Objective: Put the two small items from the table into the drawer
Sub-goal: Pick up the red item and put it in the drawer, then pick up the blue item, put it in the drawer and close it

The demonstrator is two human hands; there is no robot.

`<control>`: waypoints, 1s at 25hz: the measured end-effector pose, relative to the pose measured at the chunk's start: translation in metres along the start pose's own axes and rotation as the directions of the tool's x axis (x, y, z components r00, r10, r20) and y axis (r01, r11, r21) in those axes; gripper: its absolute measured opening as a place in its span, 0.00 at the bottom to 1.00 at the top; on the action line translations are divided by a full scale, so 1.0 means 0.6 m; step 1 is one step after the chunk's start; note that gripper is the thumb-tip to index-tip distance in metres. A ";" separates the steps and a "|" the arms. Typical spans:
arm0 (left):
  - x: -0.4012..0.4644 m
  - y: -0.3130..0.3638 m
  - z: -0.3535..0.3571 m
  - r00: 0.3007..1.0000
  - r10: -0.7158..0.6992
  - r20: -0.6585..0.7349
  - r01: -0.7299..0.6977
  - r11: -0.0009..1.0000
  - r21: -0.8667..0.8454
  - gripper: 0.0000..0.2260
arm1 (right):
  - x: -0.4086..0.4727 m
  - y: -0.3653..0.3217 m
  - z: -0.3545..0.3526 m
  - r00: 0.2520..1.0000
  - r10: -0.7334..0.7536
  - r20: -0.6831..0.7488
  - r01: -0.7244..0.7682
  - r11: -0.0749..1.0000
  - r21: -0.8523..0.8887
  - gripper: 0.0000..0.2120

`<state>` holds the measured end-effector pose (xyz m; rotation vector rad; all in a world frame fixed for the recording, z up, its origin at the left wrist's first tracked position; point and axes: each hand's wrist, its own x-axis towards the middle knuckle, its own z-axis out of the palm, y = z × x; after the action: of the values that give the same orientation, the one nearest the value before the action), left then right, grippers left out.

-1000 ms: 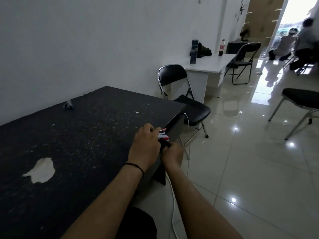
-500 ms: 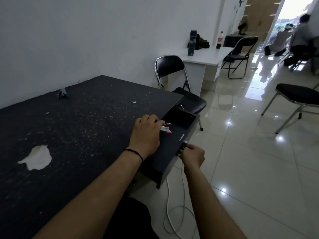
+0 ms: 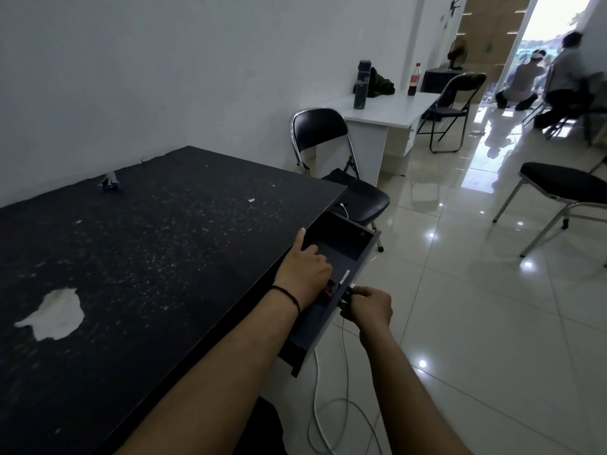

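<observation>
The black tabletop (image 3: 147, 257) fills the left. Under its right edge the drawer (image 3: 341, 247) stands pulled out. The left hand (image 3: 303, 270) reaches down into the drawer, fingers curled around a small red item (image 3: 329, 288) at the drawer's front wall. The right hand (image 3: 369, 307) pinches the drawer's knob (image 3: 348, 290). A small blue item (image 3: 111, 185) sits far from the drawer, near the tabletop's back edge.

Chairs: three (image 3: 331, 165). Tables: two (image 3: 147, 241). Bottles: two (image 3: 362, 85).
</observation>
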<state>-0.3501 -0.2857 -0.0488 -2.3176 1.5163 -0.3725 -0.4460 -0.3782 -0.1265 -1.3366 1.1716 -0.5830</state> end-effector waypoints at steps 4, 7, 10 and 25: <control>0.007 -0.007 0.012 1.000 0.026 0.011 -0.027 0.999 0.040 0.11 | -0.002 -0.007 0.000 1.000 -0.005 0.009 0.005 1.000 0.000 0.18; 0.015 -0.024 -0.001 0.997 0.055 -0.057 -0.055 0.998 0.010 0.14 | -0.005 -0.006 0.003 1.000 0.014 -0.004 -0.014 1.000 0.012 0.18; 0.009 -0.065 -0.018 0.964 -0.025 -0.264 -0.021 0.985 -0.170 0.17 | -0.007 -0.007 0.008 1.000 -0.001 -0.020 0.001 1.000 0.011 0.13; -0.129 -0.275 0.041 0.795 -0.607 -0.013 0.523 0.696 -0.492 0.12 | -0.085 -0.126 0.090 0.895 -0.436 -0.094 0.395 0.873 -0.285 0.25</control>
<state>-0.2342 -0.1502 -0.0037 -3.2229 0.9727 -0.4001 -0.3957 -0.3261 -0.0493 -1.8202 1.1138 -0.8811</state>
